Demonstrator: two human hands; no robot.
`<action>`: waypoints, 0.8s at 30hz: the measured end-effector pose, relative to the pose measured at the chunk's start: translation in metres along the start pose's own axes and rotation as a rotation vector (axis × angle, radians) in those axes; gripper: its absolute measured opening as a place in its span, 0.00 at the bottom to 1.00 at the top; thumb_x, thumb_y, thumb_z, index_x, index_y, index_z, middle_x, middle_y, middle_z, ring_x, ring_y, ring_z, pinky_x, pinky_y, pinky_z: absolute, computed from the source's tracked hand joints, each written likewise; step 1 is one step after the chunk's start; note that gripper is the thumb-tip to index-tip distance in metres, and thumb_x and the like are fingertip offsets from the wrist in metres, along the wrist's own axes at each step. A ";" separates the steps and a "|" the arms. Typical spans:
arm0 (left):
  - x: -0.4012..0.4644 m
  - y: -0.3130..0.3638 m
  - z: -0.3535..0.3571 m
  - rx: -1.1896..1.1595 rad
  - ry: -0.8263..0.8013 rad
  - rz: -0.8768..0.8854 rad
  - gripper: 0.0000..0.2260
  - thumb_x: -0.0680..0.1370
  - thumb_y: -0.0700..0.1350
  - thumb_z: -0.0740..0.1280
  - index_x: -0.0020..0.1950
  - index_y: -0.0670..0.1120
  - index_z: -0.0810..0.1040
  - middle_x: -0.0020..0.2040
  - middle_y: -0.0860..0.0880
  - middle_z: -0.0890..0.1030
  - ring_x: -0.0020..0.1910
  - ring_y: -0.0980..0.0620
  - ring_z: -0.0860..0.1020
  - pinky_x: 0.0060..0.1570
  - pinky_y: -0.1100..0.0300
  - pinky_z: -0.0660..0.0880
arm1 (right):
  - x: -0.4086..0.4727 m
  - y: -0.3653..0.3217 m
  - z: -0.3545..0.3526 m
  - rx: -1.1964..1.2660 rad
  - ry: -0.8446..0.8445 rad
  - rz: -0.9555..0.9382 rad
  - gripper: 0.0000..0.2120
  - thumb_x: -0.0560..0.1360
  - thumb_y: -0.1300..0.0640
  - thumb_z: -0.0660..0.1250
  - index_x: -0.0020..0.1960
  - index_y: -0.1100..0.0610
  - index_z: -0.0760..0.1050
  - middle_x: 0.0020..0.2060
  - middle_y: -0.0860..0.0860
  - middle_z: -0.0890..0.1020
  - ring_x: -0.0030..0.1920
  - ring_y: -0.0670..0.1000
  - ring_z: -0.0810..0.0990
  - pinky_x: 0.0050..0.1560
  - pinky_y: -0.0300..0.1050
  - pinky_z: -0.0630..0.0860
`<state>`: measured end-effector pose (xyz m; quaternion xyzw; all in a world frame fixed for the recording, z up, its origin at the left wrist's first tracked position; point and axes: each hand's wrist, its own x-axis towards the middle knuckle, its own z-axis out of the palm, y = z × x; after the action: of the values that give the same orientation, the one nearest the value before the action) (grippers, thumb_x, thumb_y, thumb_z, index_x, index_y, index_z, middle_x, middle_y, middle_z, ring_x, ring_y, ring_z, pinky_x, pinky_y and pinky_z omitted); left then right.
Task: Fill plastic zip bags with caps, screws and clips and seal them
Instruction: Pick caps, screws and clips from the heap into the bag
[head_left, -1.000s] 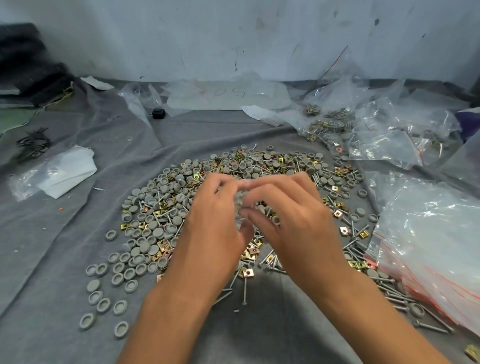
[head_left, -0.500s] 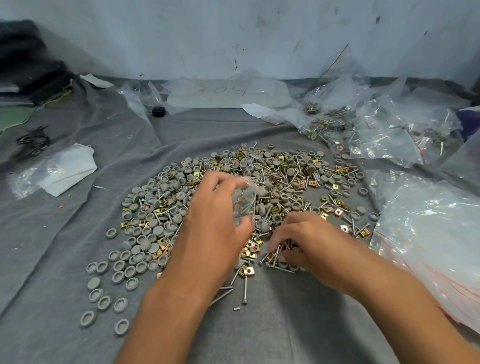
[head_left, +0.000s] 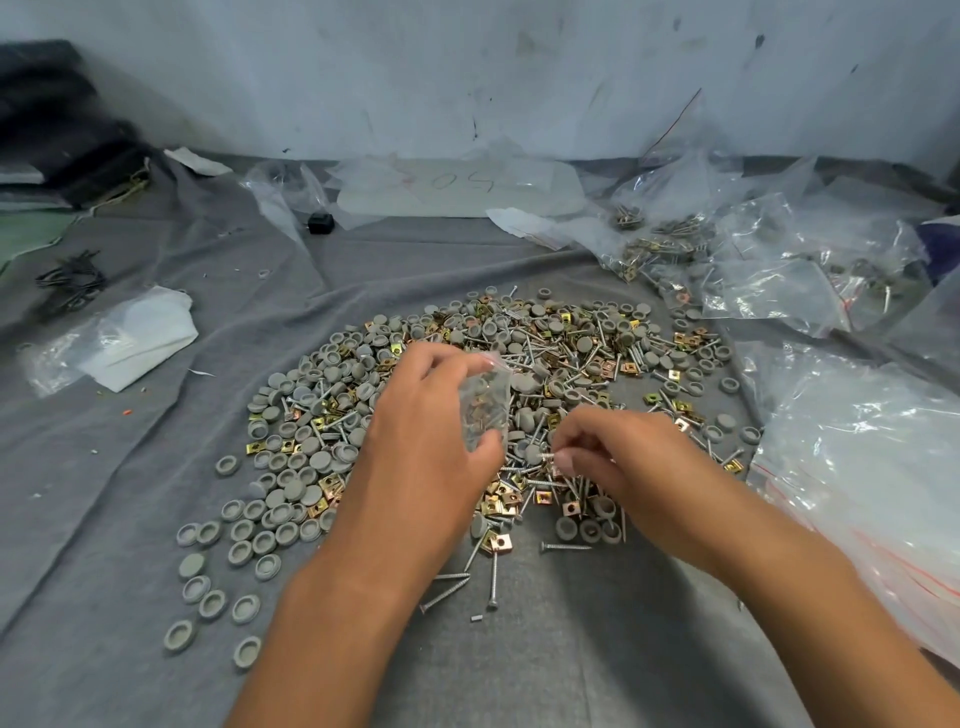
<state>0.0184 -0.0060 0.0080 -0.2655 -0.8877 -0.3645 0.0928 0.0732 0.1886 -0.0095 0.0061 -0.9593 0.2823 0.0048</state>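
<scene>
A: Holding a small zip bag (head_left: 485, 402) upright at the centre of the frame, the left hand (head_left: 431, 436) has its fingers and thumb curled round the bag's sides. Metal bits show through the clear plastic.

B: And the right hand (head_left: 618, 457)?

A: Just right of the bag, low over the pile. Its fingers are pinched together on a screw (head_left: 549, 456), whose tip pokes out to the left toward the bag without touching it.

B: Where is the loose stock?

A: Spread on the grey cloth (head_left: 130, 467) across the middle of the frame: grey caps (head_left: 291, 457) mostly at the left, screws (head_left: 452, 590) and brass clips (head_left: 498, 543) mixed under and beyond the hands. A few caps sit apart at the lower left.

B: Other bags?

A: A stack of empty zip bags with red strips (head_left: 862, 467) along the right edge, and filled bags (head_left: 670, 244) heaped at the upper right. At the left lies a bag with white paper (head_left: 119, 343), and a small black object (head_left: 319, 223) sits near the top centre.
</scene>
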 end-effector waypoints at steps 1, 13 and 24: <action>0.000 0.000 0.000 0.001 -0.002 0.001 0.24 0.73 0.45 0.75 0.68 0.56 0.74 0.54 0.64 0.68 0.55 0.73 0.69 0.44 0.84 0.67 | 0.000 0.000 -0.002 0.077 0.035 -0.003 0.07 0.80 0.50 0.68 0.44 0.42 0.74 0.36 0.37 0.79 0.41 0.33 0.76 0.38 0.28 0.70; 0.002 0.008 0.006 0.030 -0.024 0.023 0.24 0.73 0.46 0.76 0.68 0.54 0.76 0.56 0.61 0.68 0.48 0.63 0.72 0.47 0.73 0.68 | 0.004 -0.034 -0.003 0.449 0.462 -0.237 0.07 0.72 0.61 0.77 0.49 0.53 0.85 0.44 0.44 0.83 0.44 0.47 0.83 0.44 0.37 0.78; 0.001 0.008 0.008 0.024 -0.024 0.029 0.23 0.73 0.45 0.75 0.67 0.54 0.76 0.56 0.63 0.67 0.51 0.63 0.71 0.46 0.74 0.68 | 0.001 -0.040 0.006 0.124 0.601 -0.364 0.11 0.70 0.65 0.78 0.50 0.57 0.83 0.47 0.47 0.82 0.45 0.42 0.81 0.46 0.33 0.77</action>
<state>0.0220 0.0054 0.0076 -0.2817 -0.8891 -0.3493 0.0908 0.0725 0.1516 0.0070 0.0940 -0.8792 0.3235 0.3368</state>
